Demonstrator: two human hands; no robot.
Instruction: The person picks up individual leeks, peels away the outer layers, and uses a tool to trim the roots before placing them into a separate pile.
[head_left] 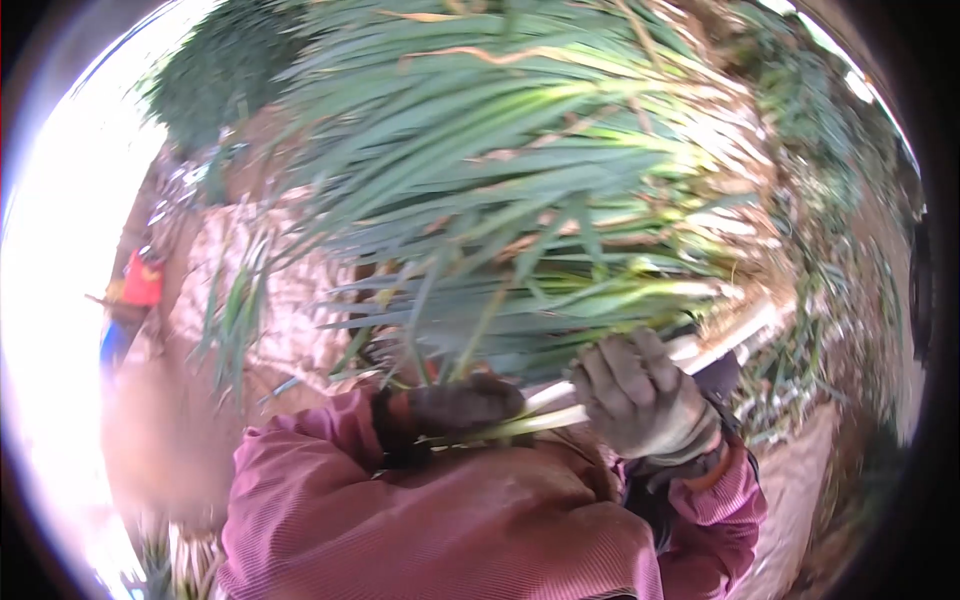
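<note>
My right hand [645,395], in a grey work glove, is closed around a few white leek stalks [735,335]. Their root ends stick out to the right of it. My left hand [465,405], in a dark glove, is closed on the greener part of the same leeks, close to my pink sleeve. Between the two hands, pale stalk lengths [555,418] show. Just beyond my hands lies a large pile of leeks [500,170], green leaves toward the left and white, rooty ends toward the right. My fingertips are partly hidden.
More leeks [225,75] are heaped at the back left. A pale wrinkled sheet [260,290] with loose leaves lies left of the pile. Scraps and trimmed leaves [830,330] litter the ground at right. A red object [142,280] stands far left; a blurred shape [165,430] is nearer.
</note>
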